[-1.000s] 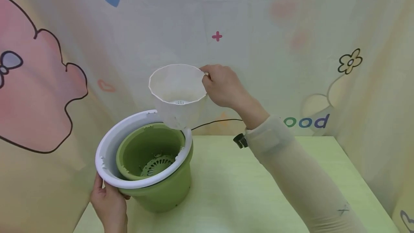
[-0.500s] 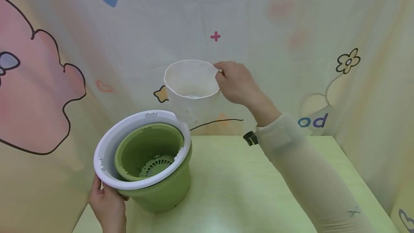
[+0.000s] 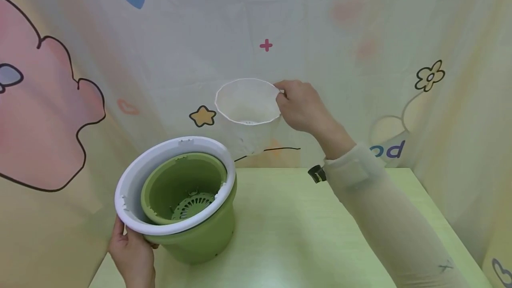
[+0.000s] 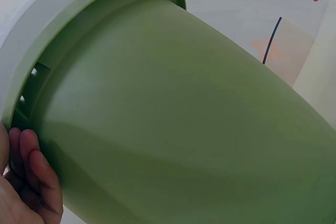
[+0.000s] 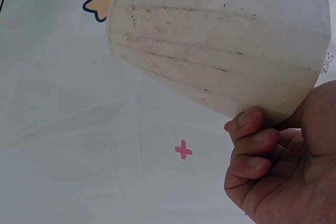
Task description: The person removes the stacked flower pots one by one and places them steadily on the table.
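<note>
My left hand grips the rim of a tilted stack of nested plastic flowerpots. Outermost is a green flowerpot; a white flowerpot sits inside it, and a smaller green flowerpot with a slotted bottom lies within that. The left wrist view has the outer green wall close up, with curled fingers under its lip. Up in the air, right of the stack, my right hand pinches the rim of a thin, whitish, see-through pot. Dark dirt specks mark its side in the right wrist view.
A pale green table lies under the stack, stretching right. Behind it hangs a printed curtain. A thin black cord runs along the back. A small black object shows beside the right sleeve.
My right hand has carried the see-through pot to the right, away from above the stack, and it dipped slightly at the end. The left hand and the stacked flowerpots have stayed nearly still.
</note>
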{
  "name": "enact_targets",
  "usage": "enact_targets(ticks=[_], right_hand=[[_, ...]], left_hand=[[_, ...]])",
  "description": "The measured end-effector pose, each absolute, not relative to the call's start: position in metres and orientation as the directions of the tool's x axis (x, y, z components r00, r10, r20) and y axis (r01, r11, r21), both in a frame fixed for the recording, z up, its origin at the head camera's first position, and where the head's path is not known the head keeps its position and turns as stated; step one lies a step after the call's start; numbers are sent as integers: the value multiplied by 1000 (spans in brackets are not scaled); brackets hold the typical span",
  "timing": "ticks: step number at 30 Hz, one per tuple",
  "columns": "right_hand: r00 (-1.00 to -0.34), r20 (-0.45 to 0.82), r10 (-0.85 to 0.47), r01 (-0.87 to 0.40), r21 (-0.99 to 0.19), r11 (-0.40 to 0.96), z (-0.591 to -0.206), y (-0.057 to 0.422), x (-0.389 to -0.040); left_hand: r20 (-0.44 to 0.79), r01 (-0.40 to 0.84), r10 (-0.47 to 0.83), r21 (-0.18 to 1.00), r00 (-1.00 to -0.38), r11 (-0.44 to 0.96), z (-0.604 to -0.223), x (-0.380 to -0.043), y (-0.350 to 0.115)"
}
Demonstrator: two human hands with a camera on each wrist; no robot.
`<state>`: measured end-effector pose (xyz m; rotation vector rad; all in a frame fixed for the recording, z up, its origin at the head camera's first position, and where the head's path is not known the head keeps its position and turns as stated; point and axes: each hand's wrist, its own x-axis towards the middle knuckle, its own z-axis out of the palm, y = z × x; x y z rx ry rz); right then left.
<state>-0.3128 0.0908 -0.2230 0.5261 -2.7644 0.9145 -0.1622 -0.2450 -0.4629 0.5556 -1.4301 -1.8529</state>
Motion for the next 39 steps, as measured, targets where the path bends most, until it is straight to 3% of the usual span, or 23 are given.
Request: enact_targets(ticks=[39], right_hand=[[-959, 116, -258, -277, -569, 774, -283, 105, -335]], left_hand=[[132, 294, -756, 952, -641, -84, -461, -162, -244]])
